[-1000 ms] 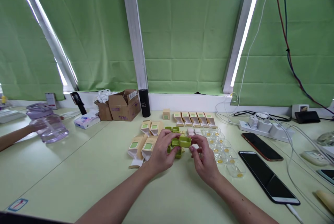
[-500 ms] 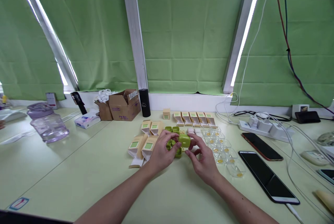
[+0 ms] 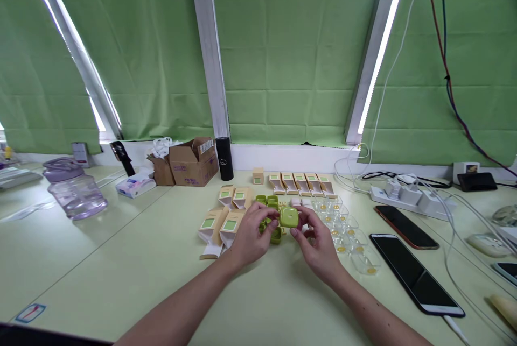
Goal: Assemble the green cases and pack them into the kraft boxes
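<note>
A clear plastic jug [image 3: 75, 191] stands at the far left of the pale green table [image 3: 121, 260], with an open cardboard box [image 3: 193, 161] and a black cylinder [image 3: 224, 159] toward the window. Tan cartons [image 3: 220, 223] lie at nine o'clock from the left hand [image 3: 252, 234], whose fingers curl closed on the left side of a small green case [image 3: 288, 217]. The right hand [image 3: 319, 244] pinches the case's right edge between thumb and fingertips, holding it just above more green cases [image 3: 271, 217], apparently closed. At three o'clock sit clear trays [image 3: 343, 225], then two dark phones [image 3: 412, 270].
</note>
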A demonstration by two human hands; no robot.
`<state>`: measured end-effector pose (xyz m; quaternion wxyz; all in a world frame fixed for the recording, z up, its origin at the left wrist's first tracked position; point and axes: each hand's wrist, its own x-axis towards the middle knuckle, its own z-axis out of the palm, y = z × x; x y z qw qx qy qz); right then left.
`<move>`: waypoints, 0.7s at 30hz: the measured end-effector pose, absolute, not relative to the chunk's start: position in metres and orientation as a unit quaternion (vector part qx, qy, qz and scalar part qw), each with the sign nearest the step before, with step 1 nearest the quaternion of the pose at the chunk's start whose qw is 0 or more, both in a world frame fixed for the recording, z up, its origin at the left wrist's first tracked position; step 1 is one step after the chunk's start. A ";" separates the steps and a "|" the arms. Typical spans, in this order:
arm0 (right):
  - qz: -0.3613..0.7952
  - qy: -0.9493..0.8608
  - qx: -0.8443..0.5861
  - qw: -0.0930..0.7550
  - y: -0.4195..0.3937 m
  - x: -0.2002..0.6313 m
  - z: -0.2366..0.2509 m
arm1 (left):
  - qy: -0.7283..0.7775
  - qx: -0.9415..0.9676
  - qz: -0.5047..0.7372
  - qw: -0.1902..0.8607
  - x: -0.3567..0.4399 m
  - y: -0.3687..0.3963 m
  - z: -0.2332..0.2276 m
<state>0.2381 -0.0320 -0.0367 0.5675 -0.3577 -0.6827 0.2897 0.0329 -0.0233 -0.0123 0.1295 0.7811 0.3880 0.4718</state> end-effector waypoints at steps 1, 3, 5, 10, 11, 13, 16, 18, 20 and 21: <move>0.292 -0.682 -0.355 0.569 -0.032 0.238 -0.036 | 0.388 0.780 0.472 0.130 0.033 -0.024 -0.012; 0.297 -0.681 -0.350 0.571 -0.033 0.239 -0.036 | 0.388 0.779 0.474 0.135 0.034 -0.024 -0.012; 0.308 -0.679 -0.344 0.571 -0.032 0.239 -0.037 | 0.386 0.779 0.474 0.139 0.035 -0.024 -0.011; 0.369 -0.660 -0.316 0.573 -0.030 0.239 -0.041 | 0.380 0.781 0.477 0.136 0.035 -0.023 -0.013; 0.382 -0.656 -0.310 0.573 -0.030 0.239 -0.042 | 0.378 0.782 0.478 0.132 0.035 -0.022 -0.013; 0.403 -0.650 -0.301 0.570 -0.030 0.239 -0.043 | 0.377 0.783 0.480 0.119 0.034 -0.021 -0.015; 0.420 -0.648 -0.298 0.561 -0.030 0.239 -0.043 | 0.374 0.788 0.483 0.083 0.034 -0.022 -0.016; 0.419 -0.654 -0.301 0.554 -0.030 0.239 -0.042 | 0.365 0.800 0.474 0.051 0.035 -0.024 -0.015; 0.407 -0.662 -0.308 0.548 -0.030 0.238 -0.040 | 0.357 0.817 0.452 0.018 0.036 -0.027 -0.013; 0.399 -0.667 -0.312 0.546 -0.031 0.237 -0.039 | 0.353 0.826 0.439 0.005 0.036 -0.029 -0.011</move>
